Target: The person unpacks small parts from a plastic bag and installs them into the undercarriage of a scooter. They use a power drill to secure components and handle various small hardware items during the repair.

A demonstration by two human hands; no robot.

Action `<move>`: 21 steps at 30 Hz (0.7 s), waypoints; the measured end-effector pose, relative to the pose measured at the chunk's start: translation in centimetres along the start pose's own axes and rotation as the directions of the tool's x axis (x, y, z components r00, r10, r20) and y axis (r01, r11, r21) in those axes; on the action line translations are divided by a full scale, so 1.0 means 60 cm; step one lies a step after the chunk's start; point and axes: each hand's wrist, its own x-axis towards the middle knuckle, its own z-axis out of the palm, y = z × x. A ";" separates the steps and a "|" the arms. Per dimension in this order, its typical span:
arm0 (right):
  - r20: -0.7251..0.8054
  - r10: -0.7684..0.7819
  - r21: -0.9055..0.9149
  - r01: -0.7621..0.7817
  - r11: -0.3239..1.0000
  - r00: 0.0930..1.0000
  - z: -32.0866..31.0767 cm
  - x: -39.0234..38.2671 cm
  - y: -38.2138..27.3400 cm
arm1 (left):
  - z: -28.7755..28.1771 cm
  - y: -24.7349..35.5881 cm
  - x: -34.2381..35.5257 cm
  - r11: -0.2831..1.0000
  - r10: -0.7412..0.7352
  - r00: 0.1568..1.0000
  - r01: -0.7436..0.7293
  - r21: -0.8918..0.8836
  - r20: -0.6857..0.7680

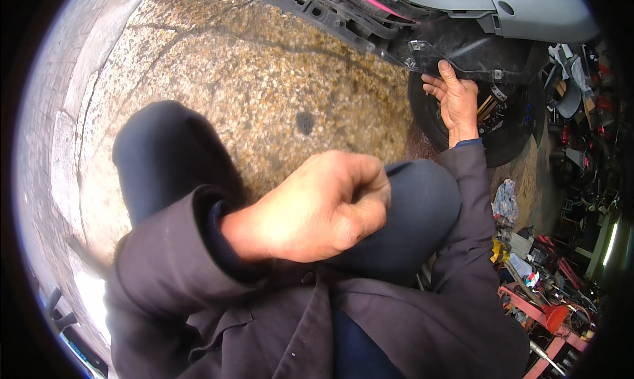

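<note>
My left hand (323, 207) is closed in a fist in front of my knees, thumb against the curled forefinger. Whatever lies inside it, if anything, is hidden. Farther off to the right, my right hand (459, 105) grips the lower edge of a black plastic panel (462, 49). Its thumb presses on the panel, and the other fingers bend below the edge. The panel sits under the grey bodywork (541, 9) of what looks like a scooter. Just below the panel is a black-tyred wheel (422, 108), partly covered by my right hand.
A pink cable (376, 1) runs along the vehicle's dark frame (317, 12). Rough, pebbly concrete (297, 68) spreads between my knees and the vehicle. Tools and parts crowd the right side around a red metal stand (558, 346), and a crumpled cloth (505, 201) lies near my right sleeve.
</note>
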 end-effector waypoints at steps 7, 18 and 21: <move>-0.003 -0.030 -0.012 0.030 0.999 1.000 -0.008 0.004 0.008 | 0.016 0.004 -0.014 0.995 0.017 1.000 -0.017 0.098 0.004; -0.060 -0.034 -0.038 0.032 0.999 0.998 0.000 -0.003 0.001 | -0.015 0.025 -0.059 0.999 0.008 1.000 -0.008 0.035 -0.014; -0.064 -0.024 -0.012 0.023 1.000 0.998 0.003 -0.006 -0.001 | -0.044 0.056 -0.058 0.999 -0.032 0.998 0.032 0.007 -0.058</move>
